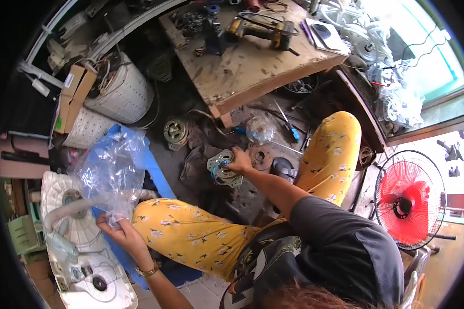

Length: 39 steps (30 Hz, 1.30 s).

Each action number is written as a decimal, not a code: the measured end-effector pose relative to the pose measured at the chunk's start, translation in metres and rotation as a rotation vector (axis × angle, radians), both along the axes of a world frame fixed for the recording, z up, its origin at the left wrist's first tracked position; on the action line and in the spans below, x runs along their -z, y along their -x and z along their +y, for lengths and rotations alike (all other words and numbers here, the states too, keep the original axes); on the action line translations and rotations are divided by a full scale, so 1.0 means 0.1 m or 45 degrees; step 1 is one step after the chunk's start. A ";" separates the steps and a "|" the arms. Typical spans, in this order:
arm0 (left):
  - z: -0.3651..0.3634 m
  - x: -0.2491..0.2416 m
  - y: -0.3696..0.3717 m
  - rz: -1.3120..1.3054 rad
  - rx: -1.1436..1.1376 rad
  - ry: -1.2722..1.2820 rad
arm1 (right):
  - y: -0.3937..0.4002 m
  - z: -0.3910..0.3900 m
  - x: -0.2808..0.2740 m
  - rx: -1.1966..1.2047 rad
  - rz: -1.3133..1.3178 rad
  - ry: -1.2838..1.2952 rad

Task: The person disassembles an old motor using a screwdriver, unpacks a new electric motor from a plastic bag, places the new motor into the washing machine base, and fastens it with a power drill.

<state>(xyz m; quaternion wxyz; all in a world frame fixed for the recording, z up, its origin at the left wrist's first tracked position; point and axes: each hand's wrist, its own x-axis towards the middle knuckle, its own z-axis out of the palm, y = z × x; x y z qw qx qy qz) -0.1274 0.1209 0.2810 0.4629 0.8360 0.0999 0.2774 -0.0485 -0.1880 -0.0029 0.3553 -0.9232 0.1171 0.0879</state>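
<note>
My left hand (122,236), with a watch on its wrist, is closed on the gathered end of a clear plastic bag (116,172). The bag bulges upward beside my left knee, over blue cloth (156,172). My right hand (240,161) reaches down between my knees and grips the edge of a metal motor (225,175) with blue wires; its fingertips are partly hidden. A similar motor (176,133) lies on the floor to the left. Near my right hand are a flat metal plate with a hole (261,158) and a clear plastic piece (260,129).
A wooden table (232,77) stands ahead, bearing a yellow-black power drill (263,32). A blue-handled screwdriver (293,131) lies on the floor. At right is a red fan (404,201). A white washing-machine panel (95,257) and perforated drum (121,90) are at left.
</note>
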 end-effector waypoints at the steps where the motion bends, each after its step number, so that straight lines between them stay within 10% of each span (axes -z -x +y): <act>1: -0.14 -0.05 -0.15 -0.124 0.035 -0.235 | -0.02 -0.04 0.10 0.000 -0.014 0.008; 4: -0.84 -0.12 -0.56 -0.224 0.188 -0.243 | -0.17 -0.09 -0.21 -0.360 0.493 0.134; 8: -1.23 0.48 -0.94 0.133 0.490 -0.203 | -0.22 -0.39 -1.14 -0.555 -0.545 -1.127; 9: -1.46 0.45 -0.97 0.325 0.652 0.470 | -0.05 -0.55 -1.86 -0.635 -0.346 -1.360; 10: -1.66 0.42 -0.93 0.542 0.776 1.142 | 0.00 -0.62 -1.97 -0.827 -0.648 -0.829; 12: -2.02 0.48 -0.91 0.959 0.852 1.788 | 0.22 -0.76 -2.57 -0.950 -0.545 -0.844; 16: -2.63 0.44 -0.85 0.837 0.809 1.634 | 0.35 -1.24 -2.55 -0.918 -0.784 -0.442; 18: -2.71 0.45 -0.84 0.903 1.265 2.081 | 0.36 -1.78 -2.79 -0.872 -0.731 -0.155; 22: -2.62 0.26 -0.81 0.708 1.218 0.790 | 0.22 -3.52 -3.46 -0.174 -1.123 0.659; 24: -2.34 0.41 -0.92 0.913 1.050 0.924 | 0.18 -4.96 -3.70 0.183 -1.610 1.145; 27: -2.25 0.53 -0.90 0.956 0.841 0.535 | 0.47 -6.71 -3.95 0.673 -0.946 1.741; 30: -1.90 1.44 -1.11 0.811 0.962 0.212 | 0.67 -7.56 -3.57 0.500 0.147 0.970; 34: -1.71 2.07 -0.94 0.979 0.952 -0.565 | 0.27 -6.16 -3.35 0.247 -0.475 1.009; 39: -1.83 2.28 -0.60 1.105 1.040 -0.764 | 0.08 -4.29 -3.17 -0.227 -0.834 0.607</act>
